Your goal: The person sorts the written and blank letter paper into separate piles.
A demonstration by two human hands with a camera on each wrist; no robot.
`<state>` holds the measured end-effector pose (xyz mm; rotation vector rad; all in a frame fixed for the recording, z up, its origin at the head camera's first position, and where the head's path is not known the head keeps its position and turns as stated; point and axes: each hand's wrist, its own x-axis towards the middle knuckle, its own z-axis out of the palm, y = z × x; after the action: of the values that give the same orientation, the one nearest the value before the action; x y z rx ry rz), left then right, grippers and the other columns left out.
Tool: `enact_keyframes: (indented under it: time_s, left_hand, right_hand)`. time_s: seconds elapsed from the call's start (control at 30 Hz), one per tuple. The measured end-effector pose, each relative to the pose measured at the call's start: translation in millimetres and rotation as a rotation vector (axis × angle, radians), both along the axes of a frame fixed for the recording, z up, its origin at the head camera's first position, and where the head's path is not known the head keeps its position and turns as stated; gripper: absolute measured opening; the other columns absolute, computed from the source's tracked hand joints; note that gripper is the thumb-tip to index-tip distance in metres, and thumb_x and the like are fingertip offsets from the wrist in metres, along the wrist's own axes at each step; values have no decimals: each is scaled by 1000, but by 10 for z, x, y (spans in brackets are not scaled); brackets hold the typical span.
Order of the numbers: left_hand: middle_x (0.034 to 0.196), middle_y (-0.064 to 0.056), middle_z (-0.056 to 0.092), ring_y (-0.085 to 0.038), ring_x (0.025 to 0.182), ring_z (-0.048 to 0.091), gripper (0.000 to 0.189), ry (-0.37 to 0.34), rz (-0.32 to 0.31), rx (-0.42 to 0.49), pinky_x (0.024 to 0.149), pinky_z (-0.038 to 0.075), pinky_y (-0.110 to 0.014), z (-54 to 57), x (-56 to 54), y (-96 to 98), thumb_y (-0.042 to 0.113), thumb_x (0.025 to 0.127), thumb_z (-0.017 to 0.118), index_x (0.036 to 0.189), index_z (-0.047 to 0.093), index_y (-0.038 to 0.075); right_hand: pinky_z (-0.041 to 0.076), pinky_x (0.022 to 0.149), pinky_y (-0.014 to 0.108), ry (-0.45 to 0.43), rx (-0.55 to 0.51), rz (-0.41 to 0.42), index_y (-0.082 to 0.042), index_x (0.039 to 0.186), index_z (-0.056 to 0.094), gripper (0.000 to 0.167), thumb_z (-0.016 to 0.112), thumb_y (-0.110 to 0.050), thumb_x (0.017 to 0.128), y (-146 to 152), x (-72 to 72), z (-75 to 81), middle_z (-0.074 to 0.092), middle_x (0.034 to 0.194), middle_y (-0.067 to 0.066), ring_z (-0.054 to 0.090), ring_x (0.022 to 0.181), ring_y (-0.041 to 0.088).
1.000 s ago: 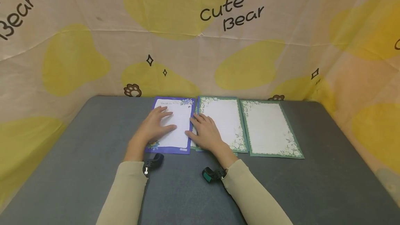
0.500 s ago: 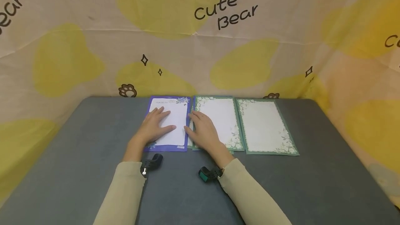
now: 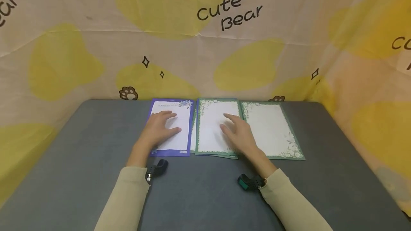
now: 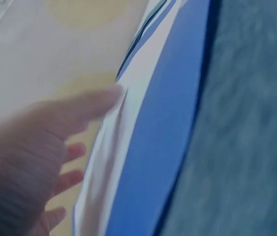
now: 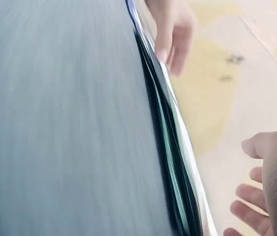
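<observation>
A purple-bordered sheet of paper (image 3: 184, 131) with blue flowers in its corner lies at the left of a row on the table. My left hand (image 3: 156, 128) is over it with fingers spread; in the left wrist view the thumb tip is at the paper's surface. Beside it lies a green-bordered floral sheet (image 3: 210, 127), with edges of other sheets showing underneath. Over its right side hovers my right hand (image 3: 242, 133), fingers loosely bent and holding nothing. A second green-bordered sheet (image 3: 273, 131) lies at the right end, partly behind that hand.
The dark grey table (image 3: 199, 195) stretches out in front of the papers. Behind and at the sides hangs a cream cloth (image 3: 179, 52) with yellow patches and lettering. Each wrist wears a black band, the right one (image 3: 251, 181) with a green part.
My right hand has left the edge of the purple sheet and moved right, over the middle green-bordered sheet. The left hand stays on the purple sheet. The head view has shifted slightly.
</observation>
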<state>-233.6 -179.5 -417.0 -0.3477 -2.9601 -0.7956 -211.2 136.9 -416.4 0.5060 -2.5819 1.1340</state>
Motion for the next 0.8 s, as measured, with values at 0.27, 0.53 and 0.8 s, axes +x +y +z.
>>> enact_keyframes:
  time_s: [0.27, 0.53, 0.8]
  left_hand:
    - [142, -17, 61, -38, 137, 52, 53, 98, -38, 40, 118, 38, -54, 129, 76, 409, 38, 93, 71, 134, 64, 7]
    - [145, -15, 58, -36, 138, 51, 55, 123, -71, 60, 117, 40, -54, 52, 130, 637, 38, 94, 70, 138, 61, 7]
    - [157, -11, 48, -34, 149, 40, 61, 89, -152, 171, 122, 33, -54, -125, 112, 740, 40, 94, 70, 145, 55, 11]
  right_hand:
    - [44, 111, 58, 52, 66, -31, -4, 130, 67, 42, 73, -21, 93, 434, -54, -134, 66, 135, 17, 56, 132, 38]
    - [33, 121, 58, 12, 284, 49, -5, 147, 52, 63, 70, -33, 93, 463, -64, -163, 45, 157, 17, 38, 149, 37]
    - [25, 125, 58, -43, 375, 93, -4, 151, 46, 67, 63, -39, 97, 482, -54, -185, 39, 161, 18, 30, 154, 38]
